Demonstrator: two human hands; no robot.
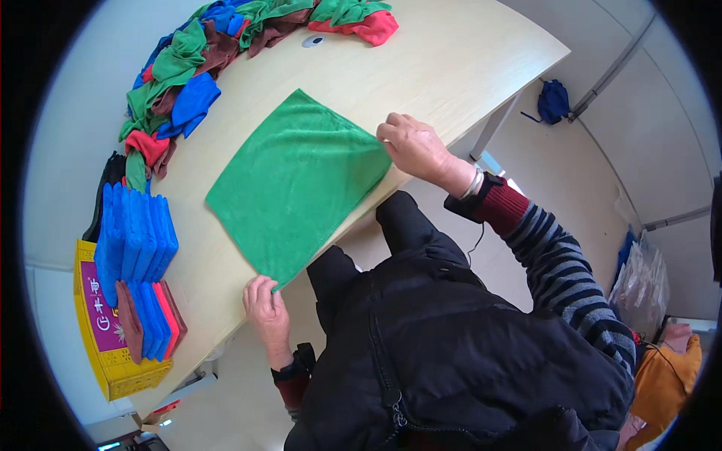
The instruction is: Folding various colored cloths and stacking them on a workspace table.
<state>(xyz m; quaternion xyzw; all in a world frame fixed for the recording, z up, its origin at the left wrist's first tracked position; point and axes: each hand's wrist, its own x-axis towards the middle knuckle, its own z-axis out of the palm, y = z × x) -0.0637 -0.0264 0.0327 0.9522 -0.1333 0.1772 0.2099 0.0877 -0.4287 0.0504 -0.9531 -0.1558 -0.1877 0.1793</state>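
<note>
Green towel point(293, 188), one only. Lies spread on one pale wood-topped table point(451, 68), along the front edge, with soft ripples toward the right-hand corner. Nearest of all, one black padded jacket point(466, 353) with one front zip, and beyond it two black trouser legs point(406, 218) just beside the table's edge. Next, one left hand point(267, 312), pinched narrow, gripping the towel's near corner between thumb and fingers. Farther along the same edge, one right hand point(414, 146), likewise narrow, holding the right corner in bent fingers, with one silvery bangle point(474, 183) at the wrist and one grey-and-black striped sleeve point(571, 278) behind.

Low on the right, one orange cloth point(665, 379), and near it clear plastic bags point(643, 282), bunched too closely to count. At the table's left end, one yellow crate point(135, 385) with one purple label point(109, 308). In it, folded towels point(139, 233) upright in two rows: nearer, two brown, one red and a few blue; farther, blue alone, perhaps five, too tightly packed for a sure count. Beyond, one curving heap of crumpled towels point(184, 60) in green, blue, red and brown, overlapping too much to count. Just beside it, one round cable grommet point(313, 42). Well apart, on the floor point(556, 180), one dark blue bundle point(553, 101) near the wall point(654, 105).
</note>
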